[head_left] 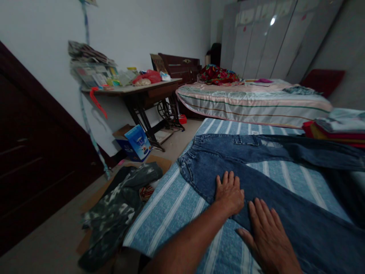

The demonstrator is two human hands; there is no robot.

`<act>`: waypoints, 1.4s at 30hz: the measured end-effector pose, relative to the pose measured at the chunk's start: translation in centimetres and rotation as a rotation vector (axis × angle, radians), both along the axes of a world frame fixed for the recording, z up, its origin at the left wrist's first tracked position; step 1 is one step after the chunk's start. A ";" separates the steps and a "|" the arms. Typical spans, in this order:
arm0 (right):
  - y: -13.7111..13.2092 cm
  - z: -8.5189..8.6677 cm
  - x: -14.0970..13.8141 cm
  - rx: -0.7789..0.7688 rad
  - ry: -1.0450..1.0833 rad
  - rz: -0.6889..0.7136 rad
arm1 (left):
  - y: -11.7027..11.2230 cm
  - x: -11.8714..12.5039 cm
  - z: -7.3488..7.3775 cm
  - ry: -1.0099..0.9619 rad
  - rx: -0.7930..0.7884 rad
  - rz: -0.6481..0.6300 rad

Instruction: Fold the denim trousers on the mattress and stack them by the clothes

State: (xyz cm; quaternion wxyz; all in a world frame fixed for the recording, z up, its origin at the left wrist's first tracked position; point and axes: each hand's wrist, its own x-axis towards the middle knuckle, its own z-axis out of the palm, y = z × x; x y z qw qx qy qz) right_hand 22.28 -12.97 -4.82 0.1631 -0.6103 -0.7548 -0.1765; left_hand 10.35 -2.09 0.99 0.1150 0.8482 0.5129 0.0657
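Observation:
A pair of blue jeans (228,167) lies spread out on a blue-and-white striped cloth (171,201). The gathered waistband points left and the two legs run to the right, apart from each other. My left hand (230,194) rests flat on the upper part of the nearer leg, fingers outstretched. Just to its right, my right hand (268,232) lies on the same leg near its front edge, fingers extended and thumb out to the side. Neither hand grips the fabric.
Folded clothes (339,125) are stacked at the right edge. Camouflage clothing (122,205) hangs over a cardboard box on the floor at left. A blue carton (137,142) stands by a treadle sewing table (148,88). Behind is a bed (242,102).

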 end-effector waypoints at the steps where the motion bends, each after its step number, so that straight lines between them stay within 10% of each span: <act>1: 0.0 0.0 0.0 0.001 0.000 -0.003 | 0.1 0.0 0.2 0.004 -0.012 0.000; 42: -1.4 -0.2 1.8 0.169 -0.064 0.078 | 0.3 1.9 0.2 -0.029 -0.104 -0.073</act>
